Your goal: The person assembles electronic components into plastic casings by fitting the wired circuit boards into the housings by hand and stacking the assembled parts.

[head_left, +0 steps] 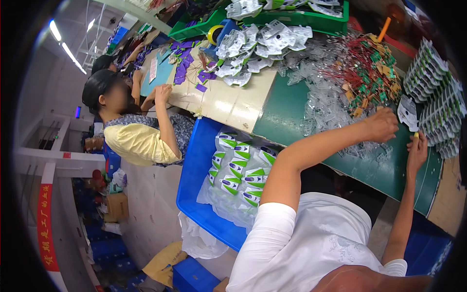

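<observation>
My left hand is raised over the green work surface, its fingers curled together; whatever they hold, if anything, is hidden. To its right, my right hand pinches the lower tip of a white and grey plastic shell. A small yellow band shows at one fingertip of that hand. Close by on the right rise stacked rows of similar shells with green edges. Beyond my left hand lies a tangle of red wires with small green and orange circuit boards, beside a heap of clear plastic parts.
A blue bin to my left holds white and green plastic units in clear wrapping. Loose silvery shells and green trays occupy the bench's far side. Co-workers sit farther left, one in a yellow top, near purple pieces.
</observation>
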A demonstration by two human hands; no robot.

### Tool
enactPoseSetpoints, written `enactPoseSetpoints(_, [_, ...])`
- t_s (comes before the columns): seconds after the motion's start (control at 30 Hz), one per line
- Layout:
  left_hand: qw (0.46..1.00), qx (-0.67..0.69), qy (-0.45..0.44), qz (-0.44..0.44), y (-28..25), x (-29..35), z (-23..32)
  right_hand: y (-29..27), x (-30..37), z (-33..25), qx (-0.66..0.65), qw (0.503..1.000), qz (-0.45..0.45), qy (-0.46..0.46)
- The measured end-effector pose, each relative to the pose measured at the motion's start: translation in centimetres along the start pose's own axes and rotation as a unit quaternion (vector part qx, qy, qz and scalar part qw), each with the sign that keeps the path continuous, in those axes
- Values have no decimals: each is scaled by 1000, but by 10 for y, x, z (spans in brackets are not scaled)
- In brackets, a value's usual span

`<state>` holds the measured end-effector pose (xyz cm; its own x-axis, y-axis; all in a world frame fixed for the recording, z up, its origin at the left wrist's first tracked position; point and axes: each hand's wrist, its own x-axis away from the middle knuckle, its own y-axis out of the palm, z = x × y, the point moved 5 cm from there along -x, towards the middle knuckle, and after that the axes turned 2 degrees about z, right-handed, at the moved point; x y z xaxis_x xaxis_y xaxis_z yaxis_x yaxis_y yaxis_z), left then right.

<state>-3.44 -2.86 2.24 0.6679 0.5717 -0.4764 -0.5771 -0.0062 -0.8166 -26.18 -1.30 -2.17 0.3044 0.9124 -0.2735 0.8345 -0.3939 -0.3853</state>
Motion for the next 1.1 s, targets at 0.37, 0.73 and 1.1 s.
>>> enactPoseSetpoints(0.37, [927, -157, -155, 304, -222, 167, -48, 11, 19, -22, 86, 993, -28, -69])
enactPoseSetpoints(0.73, [676, -244, -662, 211, -381, 318, -286, 20, 28, -42, 159, 982, -3, -99])
enactPoseSetpoints(1.1, [739, -185, -610, 218, -338, 307, -245, 27, 29, -70, 270, 951, -23, -151])
